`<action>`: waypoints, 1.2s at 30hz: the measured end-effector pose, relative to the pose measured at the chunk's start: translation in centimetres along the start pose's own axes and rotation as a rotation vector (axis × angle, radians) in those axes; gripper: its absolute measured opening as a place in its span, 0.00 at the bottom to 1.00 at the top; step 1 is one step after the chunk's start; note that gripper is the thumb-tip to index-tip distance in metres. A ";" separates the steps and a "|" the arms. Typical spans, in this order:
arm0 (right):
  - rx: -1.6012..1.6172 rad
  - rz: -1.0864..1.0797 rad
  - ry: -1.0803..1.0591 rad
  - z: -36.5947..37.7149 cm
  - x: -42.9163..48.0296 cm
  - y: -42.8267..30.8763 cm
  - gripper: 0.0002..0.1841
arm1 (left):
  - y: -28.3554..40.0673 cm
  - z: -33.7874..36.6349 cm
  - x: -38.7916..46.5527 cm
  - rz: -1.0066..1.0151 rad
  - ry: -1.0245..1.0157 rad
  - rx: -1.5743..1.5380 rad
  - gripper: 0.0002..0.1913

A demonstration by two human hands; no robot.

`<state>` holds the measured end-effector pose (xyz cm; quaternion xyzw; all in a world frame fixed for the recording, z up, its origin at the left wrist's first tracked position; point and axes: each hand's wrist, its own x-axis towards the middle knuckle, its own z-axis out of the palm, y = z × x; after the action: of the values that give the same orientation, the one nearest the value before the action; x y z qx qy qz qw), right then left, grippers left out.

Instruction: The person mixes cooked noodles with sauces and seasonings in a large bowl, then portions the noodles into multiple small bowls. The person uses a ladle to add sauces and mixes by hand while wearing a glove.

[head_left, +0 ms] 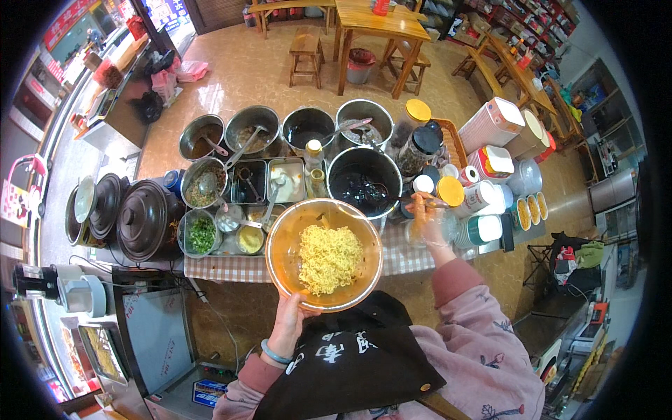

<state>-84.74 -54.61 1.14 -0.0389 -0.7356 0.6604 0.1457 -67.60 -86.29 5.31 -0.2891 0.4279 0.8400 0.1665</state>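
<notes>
My left hand (291, 321) grips the near rim of an orange-tinted bowl (283, 262), which holds a block of yellow curly noodles (329, 258). Beyond the bowl's right side, my right hand (428, 220), in what looks like a clear plastic glove, holds the handle of a ladle (407, 199). The ladle reaches into a metal pot of dark liquid (362, 176). To the left of the bowl are a tub of chopped green onions (201, 234), a small bowl of yellow paste (250, 239) and a metal tray with white paste (285, 178).
Several metal pots (308, 128) with ladles line the back. Lidded jars (423, 142) and stacked plastic containers (491, 123) crowd the right side. Dark lidded clay pots (147, 218) stand at left. A checkered cloth (407, 257) covers the counter's near edge; wooden tables (386, 22) are farther off.
</notes>
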 end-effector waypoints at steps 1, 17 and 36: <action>0.053 -0.006 0.017 -0.1 -0.1 0.1 0.06 | 0.0 0.0 0.0 0.004 0.006 -0.013 0.23; 0.097 0.005 0.131 0.4 1.2 0.0 0.06 | -0.4 -0.1 0.6 -0.007 -0.031 -0.026 0.26; 0.224 0.073 0.175 -0.2 -0.8 -5.8 0.05 | -0.3 0.1 0.7 -0.025 -0.072 -0.013 0.30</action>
<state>-83.16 -55.33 6.71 -0.1065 -0.6400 0.7372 0.1886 -68.01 -86.04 4.78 -0.2652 0.4124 0.8505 0.1901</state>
